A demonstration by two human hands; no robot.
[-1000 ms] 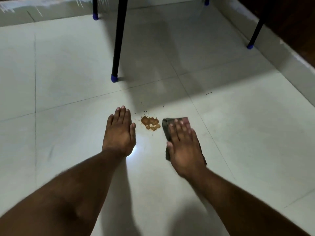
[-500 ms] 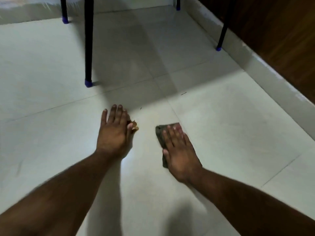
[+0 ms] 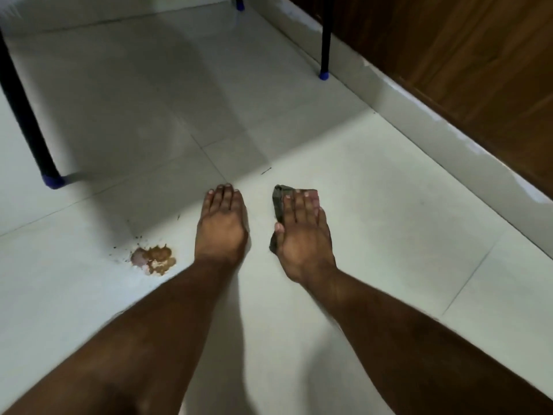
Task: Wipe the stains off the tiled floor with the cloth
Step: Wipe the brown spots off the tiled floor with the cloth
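Note:
A brown stain [image 3: 154, 259] with small dark specks around it lies on the pale tiled floor [image 3: 374, 205], left of both hands. My left hand [image 3: 221, 229] rests flat on the tiles, palm down, holding nothing, a short way right of the stain. My right hand [image 3: 303, 235] presses flat on a dark grey-green folded cloth [image 3: 279, 199], which shows past the fingertips and beside the thumb. The cloth is well clear of the stain, with my left hand between them.
Black furniture legs with blue feet stand at the left [image 3: 52, 179], at the back right [image 3: 324, 74] and at the far back [image 3: 239, 7]. A pale skirting [image 3: 449, 136] under a wooden panel [image 3: 478, 70] runs along the right. A small dark speck [image 3: 266, 171] lies ahead of my hands.
Both hands have slid to the right across the tiles. The stain, once between them and then under my left fingers, now lies uncovered to the left of my left hand.

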